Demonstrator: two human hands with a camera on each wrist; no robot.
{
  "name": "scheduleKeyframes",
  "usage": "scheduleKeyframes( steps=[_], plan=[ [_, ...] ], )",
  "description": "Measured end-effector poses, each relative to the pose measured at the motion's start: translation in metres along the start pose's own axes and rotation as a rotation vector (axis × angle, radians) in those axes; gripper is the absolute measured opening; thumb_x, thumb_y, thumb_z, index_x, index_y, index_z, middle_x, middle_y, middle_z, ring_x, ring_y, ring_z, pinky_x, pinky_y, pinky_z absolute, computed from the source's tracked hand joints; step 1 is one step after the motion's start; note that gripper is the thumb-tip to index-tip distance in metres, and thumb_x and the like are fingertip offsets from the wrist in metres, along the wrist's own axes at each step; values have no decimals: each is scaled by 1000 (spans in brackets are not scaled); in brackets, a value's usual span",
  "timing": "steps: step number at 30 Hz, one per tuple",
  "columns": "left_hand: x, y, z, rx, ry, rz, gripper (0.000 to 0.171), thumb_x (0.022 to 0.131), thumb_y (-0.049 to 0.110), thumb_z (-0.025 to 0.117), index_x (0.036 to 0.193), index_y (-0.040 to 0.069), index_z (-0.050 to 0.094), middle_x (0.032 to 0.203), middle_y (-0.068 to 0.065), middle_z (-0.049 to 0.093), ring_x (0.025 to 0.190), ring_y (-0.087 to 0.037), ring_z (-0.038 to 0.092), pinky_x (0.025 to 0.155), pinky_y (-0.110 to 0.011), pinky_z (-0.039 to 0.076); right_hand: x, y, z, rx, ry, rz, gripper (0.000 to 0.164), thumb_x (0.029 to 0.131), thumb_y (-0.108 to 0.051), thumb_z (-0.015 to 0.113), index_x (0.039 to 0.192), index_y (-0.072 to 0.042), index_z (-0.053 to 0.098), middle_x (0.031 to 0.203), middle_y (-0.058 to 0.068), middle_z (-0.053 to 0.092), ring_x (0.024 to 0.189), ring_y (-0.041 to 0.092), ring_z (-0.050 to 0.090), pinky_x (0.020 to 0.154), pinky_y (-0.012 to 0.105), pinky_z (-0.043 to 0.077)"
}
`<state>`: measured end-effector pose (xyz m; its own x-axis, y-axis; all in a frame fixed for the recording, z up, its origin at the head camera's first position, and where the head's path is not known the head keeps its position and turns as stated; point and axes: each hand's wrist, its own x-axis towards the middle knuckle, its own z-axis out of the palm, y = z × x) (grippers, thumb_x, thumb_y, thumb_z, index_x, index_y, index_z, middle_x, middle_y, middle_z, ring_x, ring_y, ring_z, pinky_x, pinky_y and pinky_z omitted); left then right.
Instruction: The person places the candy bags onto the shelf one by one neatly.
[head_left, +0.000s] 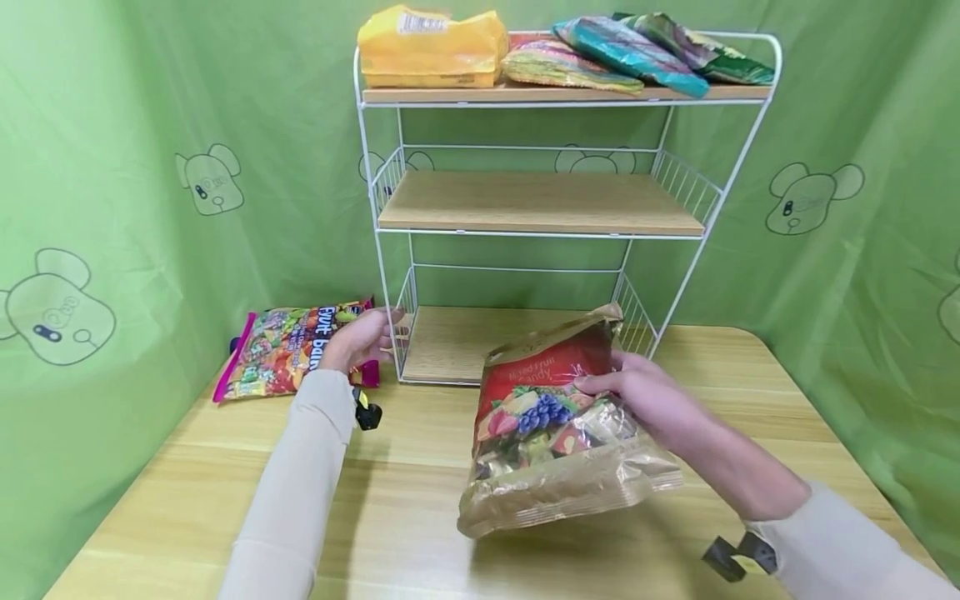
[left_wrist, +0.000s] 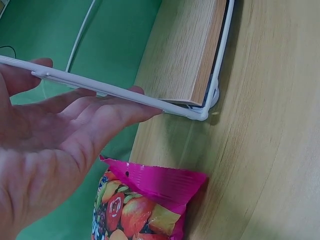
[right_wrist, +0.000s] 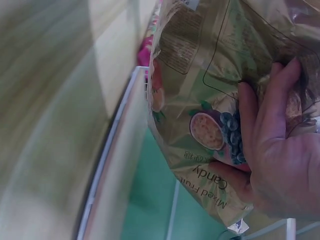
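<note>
My right hand (head_left: 641, 392) grips a gold and red bag of mixed fruit candy (head_left: 525, 417) by its right side, thumb across the front. The bag is tilted above the table before the rack's lowest shelf. In the right wrist view, fingers (right_wrist: 272, 110) spread over its printed gold side. My left hand (head_left: 363, 340) is at the rack's lower left post, its relaxed fingers reaching past the white rod (left_wrist: 115, 91) in the left wrist view. Beside that hand, a pink-edged fruit candy bag (head_left: 281, 350) lies on the table, partly covered by the hand.
The white wire rack (head_left: 381, 275) has three wooden shelves. On its top shelf lie a yellow bag (head_left: 431, 54), a teal bag (head_left: 630, 50) and other colourful bags. A green curtain (head_left: 112, 167) surrounds the wooden table (head_left: 405, 500).
</note>
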<state>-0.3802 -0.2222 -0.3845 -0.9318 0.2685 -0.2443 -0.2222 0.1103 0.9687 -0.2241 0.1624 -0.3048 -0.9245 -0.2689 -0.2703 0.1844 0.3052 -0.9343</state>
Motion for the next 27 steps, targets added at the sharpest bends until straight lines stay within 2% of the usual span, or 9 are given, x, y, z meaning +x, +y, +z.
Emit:
scheduleKeyframes(
  steps=[2, 5, 7, 13, 16, 18, 20, 25, 27],
  plan=[
    [0, 0, 0, -4, -8, 0, 31, 110, 25, 36, 133, 6, 42, 83, 1, 47, 66, -11, 47, 80, -35, 53, -4, -7, -2, -63, 39, 4, 96, 97, -20, 63, 157, 8, -7, 158, 33, 28, 130, 39, 55, 114, 50, 44],
    [1, 1, 1, -3, -23, 2, 19, 110, 23, 34, 119, 10, 44, 78, 3, 41, 62, -10, 40, 74, -31, 49, -9, -18, -2, -98, 58, -8, 90, 98, -23, 63, 158, 8, 3, 163, 30, 20, 145, 46, 34, 122, 57, 27],
    [2, 2, 1, -2, -34, 4, 15, 110, 22, 32, 112, 12, 43, 77, 4, 40, 64, -10, 40, 73, -30, 49, -12, -24, -2, -95, 72, -14, 87, 98, -24, 63, 159, 6, 8, 163, 29, 22, 146, 46, 33, 123, 58, 26],
    [2, 4, 1, 6, -9, -6, 15, 110, 22, 34, 108, 12, 44, 81, 1, 45, 73, -16, 49, 74, -33, 51, -19, -43, -6, -65, 57, -45, 75, 101, -28, 60, 158, 2, 21, 141, 16, 59, 126, 31, 61, 113, 48, 44],
    [1, 5, 2, 0, -17, -8, 15, 110, 22, 32, 106, 12, 43, 77, 3, 43, 68, -14, 47, 69, -30, 49, -24, -55, -8, -87, 71, -33, 74, 101, -32, 61, 158, -2, 25, 139, 16, 61, 126, 33, 60, 113, 51, 44],
    [1, 5, 1, -3, -23, -8, 15, 110, 21, 31, 106, 13, 43, 72, 4, 41, 64, -12, 45, 65, -28, 47, -29, -64, -11, -153, 105, -17, 88, 99, -39, 63, 162, -4, 12, 161, 19, 35, 147, 41, 35, 121, 63, 24],
    [1, 5, 1, -4, -31, -3, 15, 110, 21, 31, 105, 13, 42, 70, 5, 39, 61, -10, 43, 63, -26, 45, -33, -72, -14, -214, 123, -12, 92, 97, -45, 63, 163, -8, 10, 169, 17, 15, 154, 46, 10, 118, 74, 7],
    [0, 5, 0, 5, -33, 6, 15, 110, 21, 32, 107, 12, 43, 71, 6, 40, 62, -10, 43, 60, -24, 45, -41, -89, -21, -278, 104, -51, 76, 97, -55, 60, 158, -17, 35, 160, 10, 39, 152, 42, 21, 115, 78, 8],
    [-1, 5, 0, 9, -27, 6, 15, 110, 21, 32, 109, 12, 44, 72, 6, 41, 63, -10, 44, 60, -24, 46, -43, -95, -23, -300, 104, -69, 73, 97, -56, 59, 157, -20, 38, 160, 6, 39, 152, 41, 22, 114, 78, 9]
  ],
)
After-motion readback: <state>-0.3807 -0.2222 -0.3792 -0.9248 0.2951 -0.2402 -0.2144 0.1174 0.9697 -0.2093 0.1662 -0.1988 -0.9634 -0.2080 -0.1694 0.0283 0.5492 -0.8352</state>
